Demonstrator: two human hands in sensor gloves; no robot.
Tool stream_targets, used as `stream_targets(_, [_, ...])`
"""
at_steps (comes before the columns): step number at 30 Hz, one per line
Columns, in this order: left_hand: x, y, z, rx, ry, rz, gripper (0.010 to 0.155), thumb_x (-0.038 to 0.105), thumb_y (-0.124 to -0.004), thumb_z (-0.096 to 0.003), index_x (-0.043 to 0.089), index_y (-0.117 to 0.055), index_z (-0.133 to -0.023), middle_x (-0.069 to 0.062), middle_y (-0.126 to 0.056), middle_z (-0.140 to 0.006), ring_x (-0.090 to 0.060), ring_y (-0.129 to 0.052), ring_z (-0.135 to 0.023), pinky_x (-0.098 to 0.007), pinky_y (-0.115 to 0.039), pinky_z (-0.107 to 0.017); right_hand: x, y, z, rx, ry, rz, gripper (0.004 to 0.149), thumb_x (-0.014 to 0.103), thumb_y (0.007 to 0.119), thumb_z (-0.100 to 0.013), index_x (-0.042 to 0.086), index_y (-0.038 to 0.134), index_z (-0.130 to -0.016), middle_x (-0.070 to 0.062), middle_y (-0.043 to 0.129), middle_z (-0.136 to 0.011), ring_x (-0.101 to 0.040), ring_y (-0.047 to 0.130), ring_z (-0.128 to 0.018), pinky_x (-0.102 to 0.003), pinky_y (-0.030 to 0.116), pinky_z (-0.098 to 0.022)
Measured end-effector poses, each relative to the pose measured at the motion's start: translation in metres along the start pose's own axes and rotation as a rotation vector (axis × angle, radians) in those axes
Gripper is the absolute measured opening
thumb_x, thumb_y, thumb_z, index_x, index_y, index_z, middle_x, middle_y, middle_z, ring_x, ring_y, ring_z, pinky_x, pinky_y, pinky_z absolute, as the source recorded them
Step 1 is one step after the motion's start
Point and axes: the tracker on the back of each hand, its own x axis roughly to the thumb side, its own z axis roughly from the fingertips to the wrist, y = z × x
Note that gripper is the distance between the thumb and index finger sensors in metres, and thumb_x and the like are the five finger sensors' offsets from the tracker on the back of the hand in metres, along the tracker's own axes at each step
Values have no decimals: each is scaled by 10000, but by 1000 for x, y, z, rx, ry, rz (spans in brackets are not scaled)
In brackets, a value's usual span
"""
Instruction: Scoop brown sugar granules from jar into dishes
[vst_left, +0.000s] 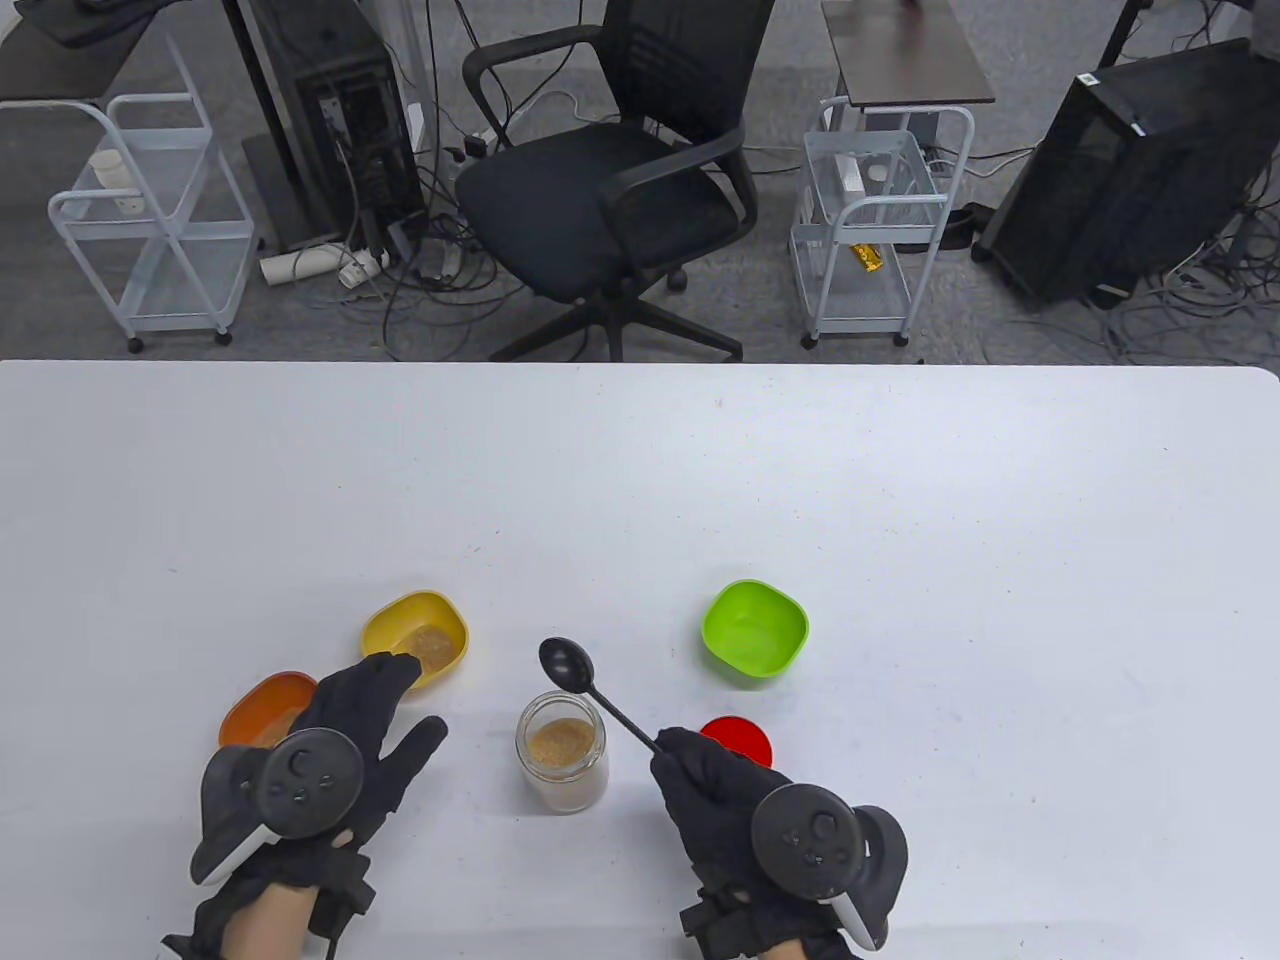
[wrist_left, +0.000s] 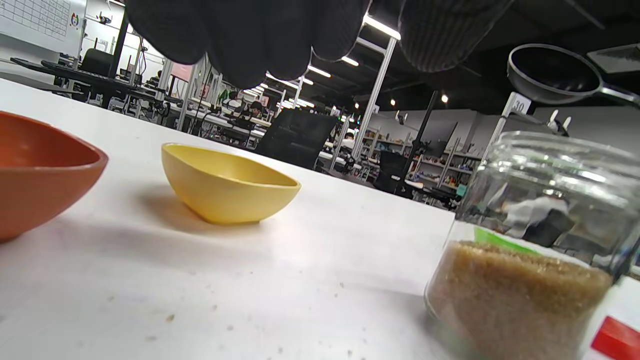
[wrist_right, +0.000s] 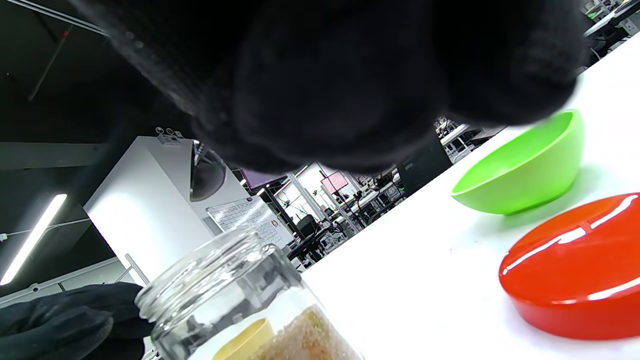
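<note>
An open glass jar (vst_left: 562, 752) (wrist_left: 530, 250) (wrist_right: 235, 305) about half full of brown sugar stands near the table's front middle. My right hand (vst_left: 735, 800) grips the handle of a black spoon (vst_left: 592, 685); its empty bowl (wrist_left: 552, 74) hovers just behind and above the jar. My left hand (vst_left: 345, 740) hangs with fingers spread to the left of the jar, touching nothing that I can see. The yellow dish (vst_left: 417, 637) (wrist_left: 227, 184) holds some sugar. Partly hidden under my left hand is the orange dish (vst_left: 262, 708) (wrist_left: 40, 172). The green dish (vst_left: 755, 630) (wrist_right: 525, 167) looks empty.
The jar's red lid (vst_left: 738, 738) (wrist_right: 575, 267) lies flat right of the jar, beside my right hand. Beyond the white table (vst_left: 900, 480) are an office chair (vst_left: 610, 180), carts and computer towers on the floor.
</note>
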Motion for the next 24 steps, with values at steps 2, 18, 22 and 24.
stream_targets(2, [-2, 3, 3, 37, -10, 72, 685, 544, -735, -599, 125, -605, -1124, -157, -694, -1148, -413, -778, -1039, -595, -694, -750, 1, 0, 0, -3, -3, -1, 406, 462, 805, -510, 218, 931, -809, 118, 1061, -412, -92, 1046, -156, -352, 961, -293])
stream_targets(18, [36, -7, 14, 17, -291, 781, 621, 552, -765, -585, 121, -753, -1032, -140, -868, -1000, -360, -949, -850, -544, -812, -644, 71, 24, -12, -12, -255, -132, 415, 496, 799, -517, 203, 950, -768, 133, 1079, -409, -49, 1077, -141, -322, 1000, -257])
stream_targets(22, [34, -16, 13, -18, -262, 929, 629, 553, -780, -580, 124, -741, -1038, -139, -858, -1009, -359, -942, -858, -544, -811, -647, 82, 38, -12, -29, -299, -112, 427, 495, 781, -527, 184, 957, -761, 133, 1083, -400, -35, 1080, -126, -313, 1016, -236])
stream_targets(24, [33, -20, 12, -27, -237, 979, 615, 541, -791, -582, 129, -743, -1035, -135, -857, -1008, -355, -942, -859, -543, -811, -647, 84, 41, -10, -60, -317, -95, 436, 489, 771, -528, 165, 961, -749, 131, 1088, -390, -29, 1084, -111, -310, 1026, -219])
